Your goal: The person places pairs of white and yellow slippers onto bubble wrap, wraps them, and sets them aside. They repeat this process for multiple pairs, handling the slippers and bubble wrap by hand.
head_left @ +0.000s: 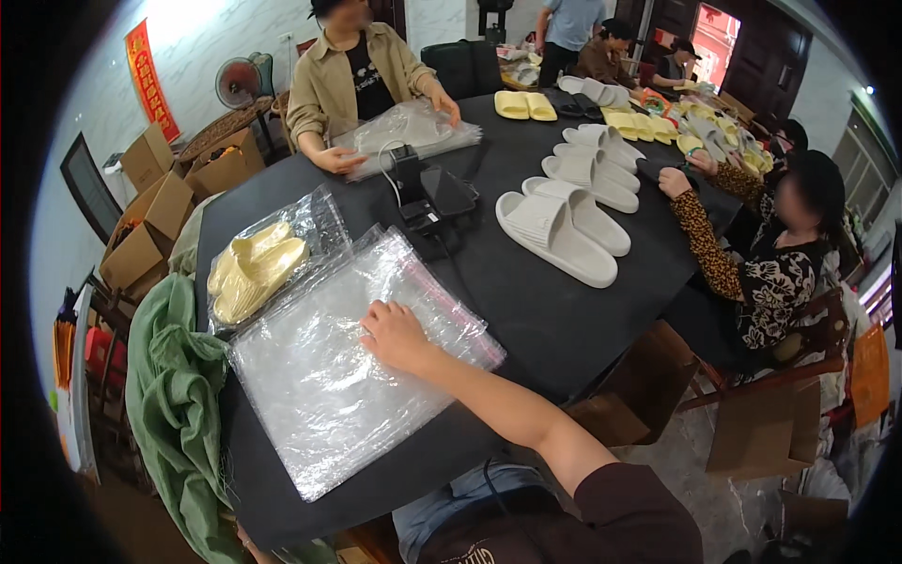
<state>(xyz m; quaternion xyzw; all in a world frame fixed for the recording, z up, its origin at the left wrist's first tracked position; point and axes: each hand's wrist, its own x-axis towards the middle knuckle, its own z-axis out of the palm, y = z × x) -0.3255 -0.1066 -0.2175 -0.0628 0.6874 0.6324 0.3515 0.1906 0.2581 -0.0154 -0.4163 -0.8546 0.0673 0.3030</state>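
Note:
My right hand (395,336) rests on a stack of clear plastic bags (319,395) with a pink strip along one edge. Its fingers lie slightly bent on the top bag, gripping nothing that I can see. Of my left arm only a sliver of skin shows at the lower edge, by the table's rim; the hand itself is hidden. Beyond the bags' far left corner, a pair of pale yellow slippers (256,273) lies in a clear bag.
Across the black table (554,324), a person holds more clear bags (413,132). Grey slippers (564,226) stand in pairs to the right, near a seated person. A black device with a cable (423,193) sits mid-table. Green cloth (174,404) hangs at left; cardboard boxes (150,235) lie beyond.

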